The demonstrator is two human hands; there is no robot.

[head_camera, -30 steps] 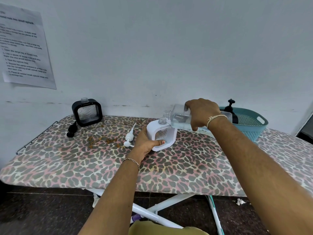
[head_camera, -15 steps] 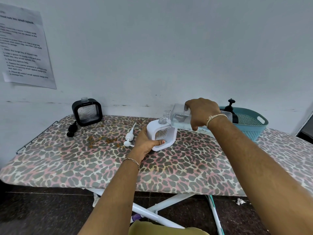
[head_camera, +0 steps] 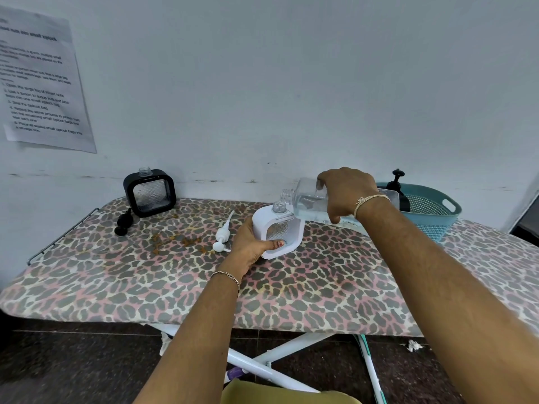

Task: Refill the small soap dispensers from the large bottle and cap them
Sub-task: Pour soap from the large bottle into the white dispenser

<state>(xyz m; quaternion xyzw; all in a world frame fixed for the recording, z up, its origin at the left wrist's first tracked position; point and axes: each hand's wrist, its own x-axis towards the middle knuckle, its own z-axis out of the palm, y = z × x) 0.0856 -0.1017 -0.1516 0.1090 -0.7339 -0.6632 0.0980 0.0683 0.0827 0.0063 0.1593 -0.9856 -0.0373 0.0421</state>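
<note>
The large bottle [head_camera: 309, 203] is clear, thin-walled plastic, part full of clear liquid. I'd judge it fairly heavy, liable to give if squeezed, and its weight will shift as the liquid runs. The right hand [head_camera: 347, 193] takes it from above, round the middle of the body, with fingers curled down over it, wrist bent and forearm stretched out over the ironing board [head_camera: 320, 287]. Held so, the bottle lies nearly level, its open neck just left of the grip and right by the open mouth of the white soap dispenser [head_camera: 287, 228]. That dispenser looks light, stiff and easy to tip. The left hand [head_camera: 248, 247] has its grip clamped on the dispenser's left side and base, thumb across the lower front, steadying it slightly tilted on the board. The white pump cap [head_camera: 223, 235] lies just left of that grip
</note>
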